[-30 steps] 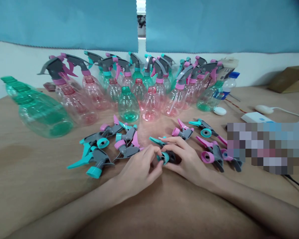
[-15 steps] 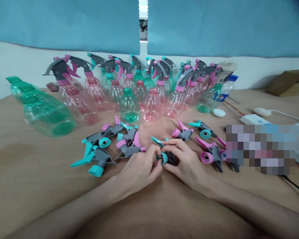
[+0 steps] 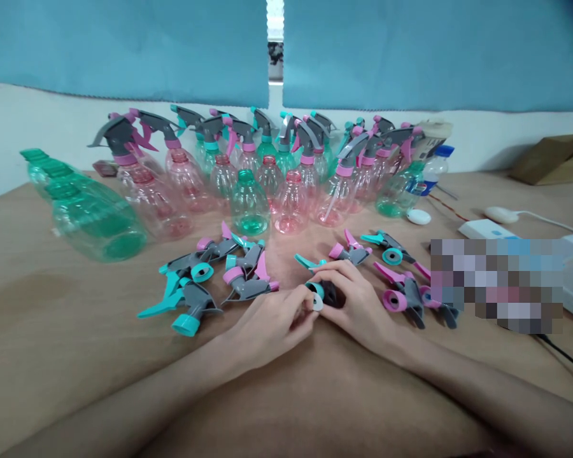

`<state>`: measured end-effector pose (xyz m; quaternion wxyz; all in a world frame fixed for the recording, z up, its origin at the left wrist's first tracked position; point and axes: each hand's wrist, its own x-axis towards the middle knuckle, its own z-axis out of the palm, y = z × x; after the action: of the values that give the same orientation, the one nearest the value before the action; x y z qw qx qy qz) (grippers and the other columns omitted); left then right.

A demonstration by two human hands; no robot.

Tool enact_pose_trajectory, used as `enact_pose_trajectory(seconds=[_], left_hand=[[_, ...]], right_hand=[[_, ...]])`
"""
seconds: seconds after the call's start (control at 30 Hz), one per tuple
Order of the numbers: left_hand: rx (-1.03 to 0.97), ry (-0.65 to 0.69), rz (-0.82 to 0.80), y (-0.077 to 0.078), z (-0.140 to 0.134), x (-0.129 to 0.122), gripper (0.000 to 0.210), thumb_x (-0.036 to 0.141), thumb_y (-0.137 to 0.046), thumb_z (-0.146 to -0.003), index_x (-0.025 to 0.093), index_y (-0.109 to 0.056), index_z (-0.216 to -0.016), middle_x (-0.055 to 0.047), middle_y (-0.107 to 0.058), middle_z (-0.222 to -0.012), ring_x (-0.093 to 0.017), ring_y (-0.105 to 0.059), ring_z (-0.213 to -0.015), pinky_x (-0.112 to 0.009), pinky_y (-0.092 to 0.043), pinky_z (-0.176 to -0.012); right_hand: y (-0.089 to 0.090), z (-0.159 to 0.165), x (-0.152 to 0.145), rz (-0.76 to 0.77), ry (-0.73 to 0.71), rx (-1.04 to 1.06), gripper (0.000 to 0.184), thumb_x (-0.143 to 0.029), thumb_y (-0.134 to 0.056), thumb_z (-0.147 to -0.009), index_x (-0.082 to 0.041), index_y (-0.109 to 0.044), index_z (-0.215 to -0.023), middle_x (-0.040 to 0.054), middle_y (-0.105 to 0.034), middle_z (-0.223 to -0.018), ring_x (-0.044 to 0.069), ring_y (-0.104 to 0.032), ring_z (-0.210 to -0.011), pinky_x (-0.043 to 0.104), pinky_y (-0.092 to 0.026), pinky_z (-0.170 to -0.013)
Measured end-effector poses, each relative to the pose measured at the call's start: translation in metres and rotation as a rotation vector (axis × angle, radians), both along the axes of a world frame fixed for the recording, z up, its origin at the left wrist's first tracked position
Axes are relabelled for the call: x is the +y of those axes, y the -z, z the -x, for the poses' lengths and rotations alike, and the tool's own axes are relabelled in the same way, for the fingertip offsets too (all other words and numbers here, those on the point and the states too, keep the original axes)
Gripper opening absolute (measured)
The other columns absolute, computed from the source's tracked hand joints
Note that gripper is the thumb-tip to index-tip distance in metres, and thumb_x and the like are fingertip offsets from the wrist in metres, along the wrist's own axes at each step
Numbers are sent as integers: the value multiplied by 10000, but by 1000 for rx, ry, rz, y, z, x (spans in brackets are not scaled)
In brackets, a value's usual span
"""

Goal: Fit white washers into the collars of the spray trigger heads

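Note:
My right hand (image 3: 363,312) grips a grey and teal trigger spray head (image 3: 316,290) low over the table, its teal collar turned toward my left hand (image 3: 279,324). Between the left fingertips is a small white round washer (image 3: 318,303), held just in front of the collar. Fingers hide much of the spray head. Left of my hands lies a cluster of teal and pink spray heads, the nearest a teal one (image 3: 193,308). More lie to the right, among them a pink-collared one (image 3: 403,296).
Behind stand green bottles (image 3: 249,203), pink bottles (image 3: 292,207) and several with spray heads fitted. Further green bottles (image 3: 95,219) are at the left. A blue-capped bottle (image 3: 437,168), a white power strip (image 3: 489,230) and a brown box (image 3: 551,159) occupy the right side.
The white washer now shows at my left fingertips, which have moved slightly right, out from the collar. The right hand keeps its hold on the spray head.

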<state>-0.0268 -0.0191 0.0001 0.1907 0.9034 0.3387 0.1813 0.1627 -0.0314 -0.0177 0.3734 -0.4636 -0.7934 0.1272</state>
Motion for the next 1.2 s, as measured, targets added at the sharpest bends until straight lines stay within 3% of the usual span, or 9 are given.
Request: enact_pose_trajectory(seconds=[0.23,0.57,0.7,0.8,0.93,1.2], left_hand=[[-70,-104,147,-7,1,4,187,330,-490,-918,185,-475,-802,49,-526,-663,-103,-470,-559,-222,-328,-520],[-152,-119,171,-7,0,6,186,314,-490,-917,181,-488,-787,43,-530,-684,-101,-470,-584,-224,-353,-534],[-230,-118,117,-9,2,3,104,246,-520,-889,180,-505,-810,33,-536,-709,-102,-482,-595,-224,-383,-547],[-292,-96,9,-9,4,0,40,212,-550,-857,175,-537,-851,-11,-560,-841,-124,-530,-698,-248,-438,-622],[-335,11,-136,-9,5,-3,100,184,-575,-827,174,-575,-926,-58,-573,-990,-178,-549,-900,-317,-470,-787],[-349,54,-225,-8,4,0,142,174,-565,-841,181,-611,-975,-58,-632,-1002,-198,-537,-951,-377,-467,-864]], right_hand=[[-1,0,1,-13,-5,37,193,-184,-650,-788,-210,-558,-956,68,-582,-1039,229,-551,-1006,394,-490,-849],[-3,0,0,-8,-28,70,191,-207,-659,-800,-206,-549,-956,62,-568,-1015,209,-553,-982,359,-486,-833],[-3,0,0,-9,-42,84,197,-210,-659,-801,-206,-554,-968,63,-562,-1023,210,-552,-998,356,-481,-840],[-3,0,1,-3,-33,93,228,-180,-674,-783,-207,-554,-975,56,-561,-1025,205,-554,-997,348,-479,-842],[-3,-1,1,6,-27,108,286,-163,-707,-754,-209,-557,-993,49,-555,-1031,196,-563,-988,333,-480,-837],[-2,-2,1,-1,-36,110,298,-169,-705,-756,-221,-559,-1011,46,-552,-1033,195,-574,-971,340,-491,-823]])
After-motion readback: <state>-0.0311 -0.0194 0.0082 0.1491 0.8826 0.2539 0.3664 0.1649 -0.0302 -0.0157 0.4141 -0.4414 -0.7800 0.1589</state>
